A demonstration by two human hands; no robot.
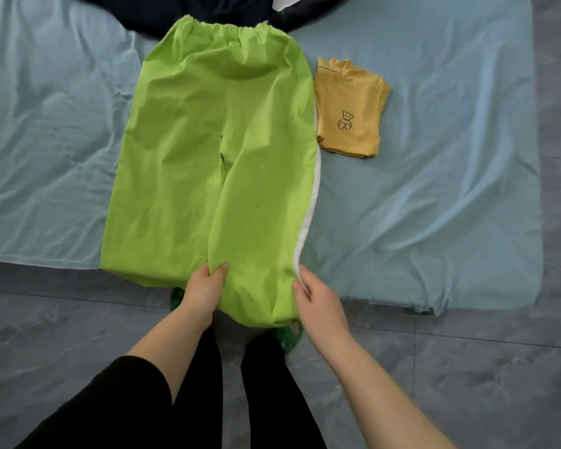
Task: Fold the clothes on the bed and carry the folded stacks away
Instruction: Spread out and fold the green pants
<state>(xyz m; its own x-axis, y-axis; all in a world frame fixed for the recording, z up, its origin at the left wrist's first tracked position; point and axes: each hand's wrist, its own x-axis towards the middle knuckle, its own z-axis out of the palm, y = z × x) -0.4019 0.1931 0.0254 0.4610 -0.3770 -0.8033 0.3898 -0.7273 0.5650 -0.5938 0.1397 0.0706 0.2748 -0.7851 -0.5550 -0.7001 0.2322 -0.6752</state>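
Grey marbled tile floor [62, 335] runs along the near and right sides of the bed. Low bed under a creased pale-blue sheet [418, 205]; near edge and right corner in view. Wide bare sheet lies left of the clothes and right of them.

Lime-green trousers with a white side stripe [214, 140] lie flat mid-bed, hems hanging past the near edge. The waistband overlaps a dark navy garment [182, 11] at the far side.

Folded yellow top with a bear outline [350, 105] sits just beside the trousers.

Left hand [204, 293] pinches the inner edge of one trouser leg. Right hand [318, 299] pinches that leg's striped edge.
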